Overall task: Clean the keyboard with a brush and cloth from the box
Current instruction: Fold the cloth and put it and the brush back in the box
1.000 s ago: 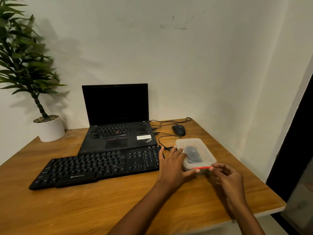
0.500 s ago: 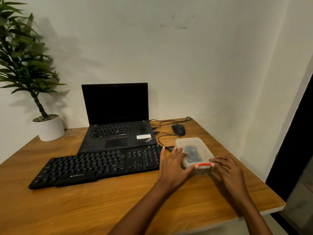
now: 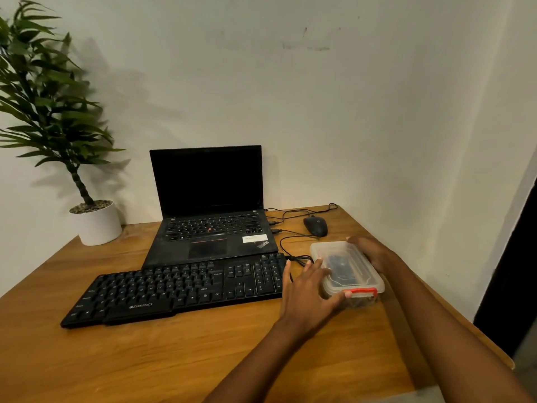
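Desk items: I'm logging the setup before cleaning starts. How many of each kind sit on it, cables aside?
laptop: 1
Zebronics keyboard: 1
wired mouse: 1
clear plastic box: 1
potted plant: 1
Total: 5

The black keyboard (image 3: 174, 289) carries the brand ZEBRONICS in pale letters on its front lip, left of centre. Its keycaps bear white legends. Ctrl and Alt can be made out along the bottom row, and arrow marks and numerals show on the right-hand block, but most of the letters are too small to read with certainty. The laptop (image 3: 207, 228) has the slanted ThinkPad logo at the near right corner of its palm rest. Just beside the logo is a white sticker (image 3: 254, 238) whose print is too fine to read. The mouse (image 3: 315, 226) shows a small pale mark, illegible.
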Action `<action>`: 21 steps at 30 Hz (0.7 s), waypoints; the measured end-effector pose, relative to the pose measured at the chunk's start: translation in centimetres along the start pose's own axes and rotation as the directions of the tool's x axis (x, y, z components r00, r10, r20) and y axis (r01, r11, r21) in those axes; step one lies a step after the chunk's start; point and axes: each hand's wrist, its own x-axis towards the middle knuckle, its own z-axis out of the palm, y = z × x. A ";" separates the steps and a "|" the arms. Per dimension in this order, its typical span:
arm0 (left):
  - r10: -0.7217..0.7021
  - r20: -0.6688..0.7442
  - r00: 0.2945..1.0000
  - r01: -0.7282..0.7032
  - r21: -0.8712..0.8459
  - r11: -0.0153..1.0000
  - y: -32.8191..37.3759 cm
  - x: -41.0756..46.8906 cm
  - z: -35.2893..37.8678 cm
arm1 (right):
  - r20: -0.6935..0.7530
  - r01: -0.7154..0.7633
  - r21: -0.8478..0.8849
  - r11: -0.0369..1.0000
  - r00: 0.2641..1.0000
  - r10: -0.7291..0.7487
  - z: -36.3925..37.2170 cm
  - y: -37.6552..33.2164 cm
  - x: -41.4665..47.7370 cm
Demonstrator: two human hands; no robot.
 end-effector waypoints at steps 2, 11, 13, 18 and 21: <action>0.002 -0.007 1.000 -0.002 -0.008 1.000 0.0 -0.1 0.0 | -0.028 -0.025 0.087 0.996 0.999 0.028 0.4 -0.8 -0.1; -0.031 -0.008 0.999 0.031 -0.004 1.000 0.2 -0.2 0.1 | 0.059 0.328 -0.390 0.860 0.941 -0.333 2.4 -2.0 -1.6; -0.033 -0.011 0.999 0.033 0.012 0.999 0.1 -0.2 0.3 | 0.086 0.350 -0.428 0.833 0.934 -0.348 2.3 -2.1 -1.3; -0.046 -0.009 0.999 0.046 0.004 0.999 0.1 -0.1 0.4 | 0.091 0.415 -0.550 0.725 0.893 -0.441 2.2 -1.3 -1.0; -0.053 0.025 0.998 0.053 -0.007 0.999 0.2 -0.1 0.4 | -0.127 0.371 -0.678 0.634 0.790 -0.599 2.8 -1.2 -2.2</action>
